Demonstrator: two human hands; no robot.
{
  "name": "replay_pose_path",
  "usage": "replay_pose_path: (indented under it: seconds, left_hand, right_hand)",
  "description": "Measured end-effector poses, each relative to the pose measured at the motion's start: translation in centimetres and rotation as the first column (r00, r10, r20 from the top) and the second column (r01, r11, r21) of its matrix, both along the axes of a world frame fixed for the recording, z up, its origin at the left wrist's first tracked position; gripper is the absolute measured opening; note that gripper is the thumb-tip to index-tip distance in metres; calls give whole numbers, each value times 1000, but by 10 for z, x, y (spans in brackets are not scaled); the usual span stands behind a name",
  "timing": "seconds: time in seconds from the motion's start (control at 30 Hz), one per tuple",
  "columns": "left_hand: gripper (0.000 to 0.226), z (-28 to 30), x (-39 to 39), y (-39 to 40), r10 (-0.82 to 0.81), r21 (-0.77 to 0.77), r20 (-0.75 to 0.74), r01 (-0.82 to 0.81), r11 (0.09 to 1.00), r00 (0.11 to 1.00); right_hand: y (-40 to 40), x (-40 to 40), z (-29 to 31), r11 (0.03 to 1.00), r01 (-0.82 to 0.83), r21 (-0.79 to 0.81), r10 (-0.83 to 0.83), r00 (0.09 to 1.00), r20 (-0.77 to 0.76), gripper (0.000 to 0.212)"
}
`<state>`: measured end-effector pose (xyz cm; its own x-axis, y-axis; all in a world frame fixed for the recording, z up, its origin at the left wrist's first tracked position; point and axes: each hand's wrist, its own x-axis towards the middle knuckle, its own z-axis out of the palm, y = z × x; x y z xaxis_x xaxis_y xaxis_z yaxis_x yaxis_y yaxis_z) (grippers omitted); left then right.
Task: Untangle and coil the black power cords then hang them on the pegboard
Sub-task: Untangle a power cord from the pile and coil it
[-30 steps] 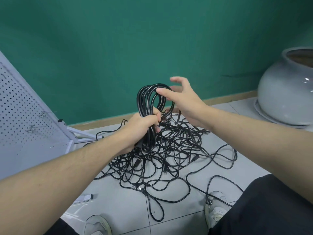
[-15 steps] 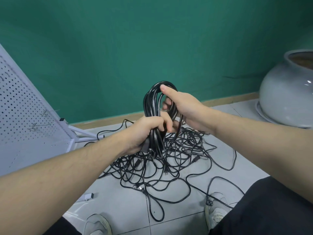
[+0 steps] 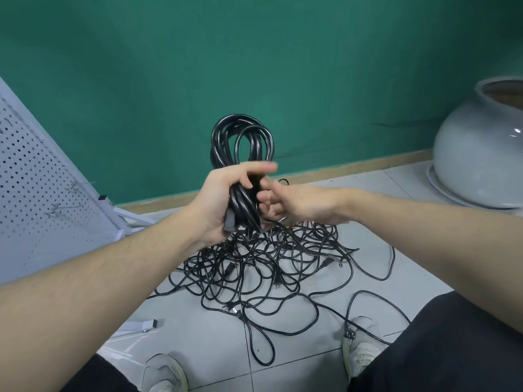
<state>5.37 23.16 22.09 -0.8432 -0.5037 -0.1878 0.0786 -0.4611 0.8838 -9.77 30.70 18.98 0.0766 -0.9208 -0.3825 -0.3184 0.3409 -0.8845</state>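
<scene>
R hand (image 3: 297, 203) now off coil (image 3: 243, 148), L hand (image 3: 223, 199) gripping.

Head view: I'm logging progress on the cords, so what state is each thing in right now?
Coiled cord: looped, gripped by left hand.
Right hand: fingers at the coil's lower strands.
Cord pile: tangled on floor.
Pegboard: leaning, no cords hung.

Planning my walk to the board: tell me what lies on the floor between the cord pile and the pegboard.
In the head view, bare grey tile separates the tangled cord pile from the pegboard; only the pegboard's white frame legs stand there.
</scene>
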Motion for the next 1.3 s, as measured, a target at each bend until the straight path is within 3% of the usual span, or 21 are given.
replay_pose_path:
  seconds: [0.07,0.17,0.23,0.33,0.47,0.6,0.77,0.9,1.0,1.1,1.2,1.3]
  left_hand:
    - [45,-3,-2,-5,37,18,-35,-36,999,999]
    - [49,-10,-4,-19,112,-70,8,-111,991,994]
    - [47,-15,-1,-31,164,-163,88,-149,975,982]
    - [44,-19,6,-46,265,-336,254,-172,926,930]
    - [37,-24,14,-48,297,-473,399,-83,877,867]
    - [19,-18,12,-33,299,-531,474,-2,848,828]
    - [40,-12,6,-19,278,-585,490,76,807,826]
    - [60,-13,2,-8,260,-600,497,112,792,828]
    - [73,-14,1,-9,268,-575,528,108,811,806]
    - [61,-15,3,-9,232,-533,496,83,842,837]
    - [37,-15,6,-13,213,-437,391,-23,899,895]
    - [27,-20,6,-21,252,-411,405,-72,909,879]
  right_hand:
    - [2,-3,1,998,-63,-11,61,988,-145,57]
    - [8,-15,-1,977,-128,171,190,885,-424,42]
    - [11,-22,-5,963,-85,254,197,867,-457,41]
    - [15,-33,-2,969,-69,236,188,828,-529,41]
    - [18,-37,9,995,-96,7,90,894,-439,28]
    - [9,-26,20,962,19,-271,-104,947,-304,21]
    - [4,-16,28,860,156,-486,-301,924,-237,34]
    - [2,-19,31,833,278,-478,-389,909,-150,43]
    - [2,-19,31,878,279,-390,-336,938,-85,40]
    - [5,-24,28,938,182,-296,-199,979,-28,39]
    - [11,-37,17,976,81,-203,-101,991,-90,31]
    - [14,-43,10,960,142,-240,-171,979,-108,10]
